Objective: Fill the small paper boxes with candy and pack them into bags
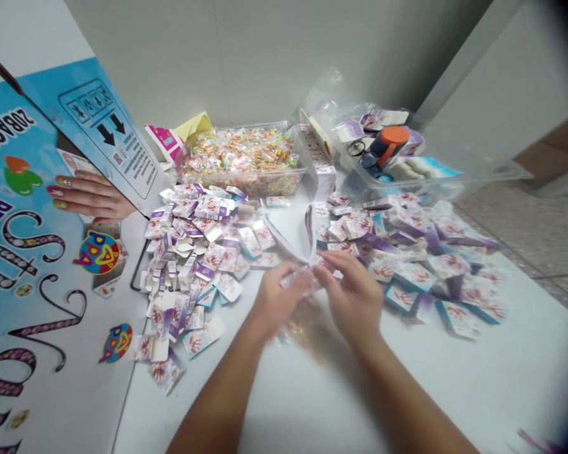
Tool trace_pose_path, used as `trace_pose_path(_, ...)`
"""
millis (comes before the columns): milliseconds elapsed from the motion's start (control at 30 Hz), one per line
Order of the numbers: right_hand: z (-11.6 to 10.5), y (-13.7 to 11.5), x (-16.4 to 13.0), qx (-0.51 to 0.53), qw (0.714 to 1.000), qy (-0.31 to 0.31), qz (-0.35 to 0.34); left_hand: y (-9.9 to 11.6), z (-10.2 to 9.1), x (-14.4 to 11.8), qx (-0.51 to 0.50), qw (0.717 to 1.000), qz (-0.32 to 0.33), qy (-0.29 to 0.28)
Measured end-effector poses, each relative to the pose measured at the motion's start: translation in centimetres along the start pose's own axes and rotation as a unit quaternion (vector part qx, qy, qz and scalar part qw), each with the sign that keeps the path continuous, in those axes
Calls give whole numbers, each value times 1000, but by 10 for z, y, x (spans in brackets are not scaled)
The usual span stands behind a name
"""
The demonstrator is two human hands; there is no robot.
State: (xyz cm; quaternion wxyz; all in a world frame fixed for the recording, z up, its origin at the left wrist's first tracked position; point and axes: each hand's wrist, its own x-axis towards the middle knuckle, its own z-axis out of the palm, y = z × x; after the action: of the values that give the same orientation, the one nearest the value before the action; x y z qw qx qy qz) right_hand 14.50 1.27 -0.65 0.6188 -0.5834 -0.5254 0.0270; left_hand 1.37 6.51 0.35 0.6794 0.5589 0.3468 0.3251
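My left hand (281,293) is closed around a small printed cardboard box (297,279), partly hidden by the fingers and blurred. The fingers of my right hand (353,290) pinch at the right end of the same box, so both hands meet over the middle of the table. Just beyond the fingertips, white strips (284,239) spread in a V; whether they belong to the box I cannot tell. Under the hands lie some clear packets with orange and yellow bits (307,328), blurred.
Small boxes (213,255) are heaped on the left, with more boxes (421,277) on the right. Behind stands a clear bin (246,173) full of colourful packets. A clear tray (407,186) holds scissors (357,148) and an orange-capped container (390,144). A large printed carton (89,265) borders the left.
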Motion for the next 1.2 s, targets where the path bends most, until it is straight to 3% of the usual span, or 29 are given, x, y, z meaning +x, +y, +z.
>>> trace_pose_path(100, -2, -3, 1, -19, 995, -80, -48, -4, 5, 2, -78, 997, -23, 9)
trace_pose_path(233, -1, -7, 1, 11, 989, -148, -5, -12, 7, 7, -130, 988, -43, 69)
trace_pose_path(333, 1, -6, -2, 20, 995, -98, 21, -16, 9, 8, -146, 986, -39, 77)
trace_pose_path(433, 1, -4, -2, -7, 999, -40, 3, -14, 10, 6, -153, 986, -7, 71)
trace_pose_path(500, -1, -2, 0, -11, 998, -55, -3, -9, 6, 5, -130, 991, -1, 43)
trace_pose_path(633, -5, 1, 4, 5, 992, -122, 8, 3, -11, 6, -78, 993, -47, -76)
trace_pose_path(767, 0, 1, -1, -25, 997, -63, 42, 3, -18, 4, -133, 982, -58, -118)
trace_pose_path(867, 4, -1, -6, -27, 999, -21, 15, -2, -11, 1, -226, 968, -42, -98)
trace_pose_path(967, 4, -3, -5, -20, 998, -40, -32, -8, -3, 3, -281, 957, -54, -51)
trace_pose_path(1067, 3, -4, -3, -22, 994, -95, -57, -13, -3, 9, -266, 962, -60, -6)
trace_pose_path(1200, 6, -5, -4, -17, 987, -146, -66, -18, -5, 14, -178, 983, -4, 34)
